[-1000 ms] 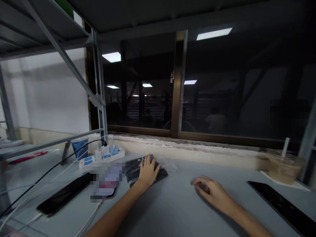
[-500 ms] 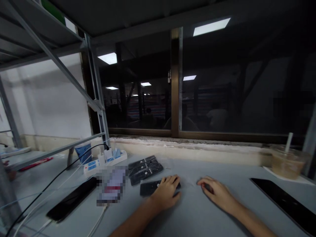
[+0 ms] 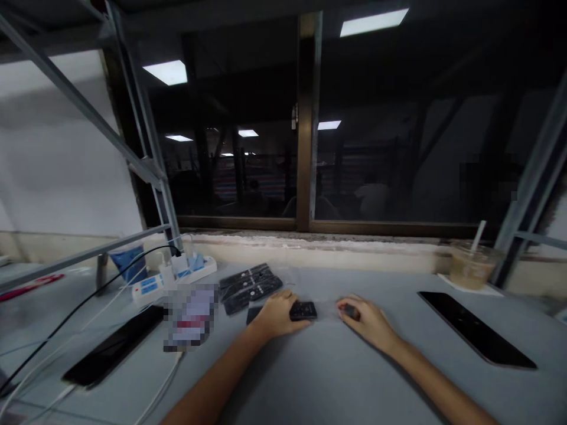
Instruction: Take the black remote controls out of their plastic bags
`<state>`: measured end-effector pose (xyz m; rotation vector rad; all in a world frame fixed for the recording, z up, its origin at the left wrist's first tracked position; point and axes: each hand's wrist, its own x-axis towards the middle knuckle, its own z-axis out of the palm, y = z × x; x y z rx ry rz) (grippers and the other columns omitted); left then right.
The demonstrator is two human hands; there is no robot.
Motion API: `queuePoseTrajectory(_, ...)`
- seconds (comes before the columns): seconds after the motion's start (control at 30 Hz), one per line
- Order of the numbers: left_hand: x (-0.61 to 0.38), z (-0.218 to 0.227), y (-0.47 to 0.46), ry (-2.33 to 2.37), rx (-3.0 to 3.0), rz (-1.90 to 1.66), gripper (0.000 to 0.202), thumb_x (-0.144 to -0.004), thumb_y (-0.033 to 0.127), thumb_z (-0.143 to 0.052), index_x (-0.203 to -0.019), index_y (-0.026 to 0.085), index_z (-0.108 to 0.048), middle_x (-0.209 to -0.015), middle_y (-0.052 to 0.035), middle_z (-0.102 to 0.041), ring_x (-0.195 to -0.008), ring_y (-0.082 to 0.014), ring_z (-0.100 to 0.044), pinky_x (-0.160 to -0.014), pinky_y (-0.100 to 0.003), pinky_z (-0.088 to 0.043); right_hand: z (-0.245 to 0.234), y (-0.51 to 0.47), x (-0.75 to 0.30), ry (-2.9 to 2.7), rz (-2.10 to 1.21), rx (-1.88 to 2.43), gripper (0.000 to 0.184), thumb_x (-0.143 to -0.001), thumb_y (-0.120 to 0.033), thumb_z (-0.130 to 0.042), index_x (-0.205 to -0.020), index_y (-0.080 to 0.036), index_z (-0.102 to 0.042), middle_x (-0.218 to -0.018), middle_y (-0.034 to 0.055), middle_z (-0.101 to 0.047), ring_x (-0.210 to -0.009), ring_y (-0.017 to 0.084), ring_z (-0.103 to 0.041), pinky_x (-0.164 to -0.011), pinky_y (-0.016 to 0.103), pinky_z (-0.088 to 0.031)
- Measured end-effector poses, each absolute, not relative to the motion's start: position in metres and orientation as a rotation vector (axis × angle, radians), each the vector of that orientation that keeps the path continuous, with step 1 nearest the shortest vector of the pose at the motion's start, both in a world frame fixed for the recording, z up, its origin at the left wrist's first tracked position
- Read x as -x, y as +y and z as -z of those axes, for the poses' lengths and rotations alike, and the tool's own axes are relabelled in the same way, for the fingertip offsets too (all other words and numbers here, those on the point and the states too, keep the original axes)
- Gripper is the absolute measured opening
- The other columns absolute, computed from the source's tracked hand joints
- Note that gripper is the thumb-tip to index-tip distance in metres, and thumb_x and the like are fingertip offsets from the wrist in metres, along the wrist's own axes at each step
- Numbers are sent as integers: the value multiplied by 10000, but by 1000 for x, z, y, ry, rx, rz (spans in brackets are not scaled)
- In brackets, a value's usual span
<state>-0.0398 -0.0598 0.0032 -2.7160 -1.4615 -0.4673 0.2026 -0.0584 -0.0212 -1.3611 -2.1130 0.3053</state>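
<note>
My left hand (image 3: 278,314) lies on a small flat black packet (image 3: 303,310) on the grey table, fingers curled over its left part. My right hand (image 3: 365,317) rests a short way to the right, fingers closed over a small dark object (image 3: 349,310) I cannot name. Just behind the left hand lies a stack of similar black packets (image 3: 248,286).
A white power strip (image 3: 155,282) with plugs and cables sits at the back left beside a blue cup (image 3: 128,262). A dark phone (image 3: 116,343) lies at left, a black tablet (image 3: 475,327) at right, an iced drink (image 3: 472,265) by the window sill.
My left hand drew one black packet off the stack and slid it toward the table's middle, close to my right hand. The camera tilted down and right.
</note>
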Motion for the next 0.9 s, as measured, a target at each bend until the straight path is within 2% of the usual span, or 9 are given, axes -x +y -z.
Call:
queuePoseTrajectory(0.13, 42, -1, -57, -1353, 2773, 405, 372, -777, 504, -522, -945, 173, -549, -953, -66, -582, -922, -229, -550, -818, -326, -426, 20, -60, -200, -2127, -291, 1370, 208, -791, -375, -466, -836, -260, -632, -888, 10, -636, -607, 146, -572, -565, 274, -422)
queuePoseTrajectory(0.3, 35, 1, -62, -1249, 2783, 431, 468, -772, 574, -490, -1025, 181, -519, -960, -64, -563, -911, -233, -552, -794, -329, -434, 18, -60, -200, -2110, -399, 1292, 262, -805, -410, -455, -797, -243, -657, -1080, 57, -567, -616, 132, -575, -589, 288, -454)
queuePoseTrajectory(0.4, 30, -1, -67, -1288, 2729, 452, 483, -795, 591, -432, -1064, 195, -494, -1014, -64, -538, -860, -220, -570, -752, -323, -448, 20, -59, -201, -2070, -508, 1197, 294, -804, -419, -466, -790, -235, -694, -1154, 94, -524, -848, 199, -592, -659, 302, -477)
queuePoseTrajectory(0.5, 28, -3, -70, -1316, 2681, 465, 491, -804, 605, -392, -1078, 208, -484, -1036, -59, -526, -802, -205, -584, -697, -312, -460, 23, -58, -199, -1985, -627, 1078, 311, -775, -463, -509, -843, -236, -711, -1148, 112, -527, -1026, 237, -534, -770, 324, -473)
queuePoseTrajectory(0.67, 27, -4, -69, -1148, 2685, 482, 530, -770, 630, -426, -1058, 191, -498, -994, -50, -535, -791, -191, -577, -692, -298, -464, 27, -56, -196, -1908, -766, 1029, 322, -755, -497, -533, -785, -235, -718, -1042, 99, -609, -997, 232, -554, -867, 363, -422)
queuePoseTrajectory(0.77, 25, -6, -70, -1038, 2663, 465, 531, -772, 621, -433, -1054, 176, -497, -967, -55, -534, -818, -195, -565, -694, -301, -466, 27, -57, -196, -1942, -841, 1019, 317, -752, -483, -545, -764, -218, -718, -957, 93, -641, -923, 222, -579, -830, 347, -434)
queuePoseTrajectory(0.9, 23, -12, -76, -977, 2644, 435, 517, -780, 586, -461, -1091, 173, -475, -970, -61, -533, -829, -199, -559, -696, -304, -469, 29, -57, -195, -1896, -885, 997, 318, -729, -473, -570, -798, -200, -718, -945, 97, -643, -900, 218, -579, -803, 332, -442)
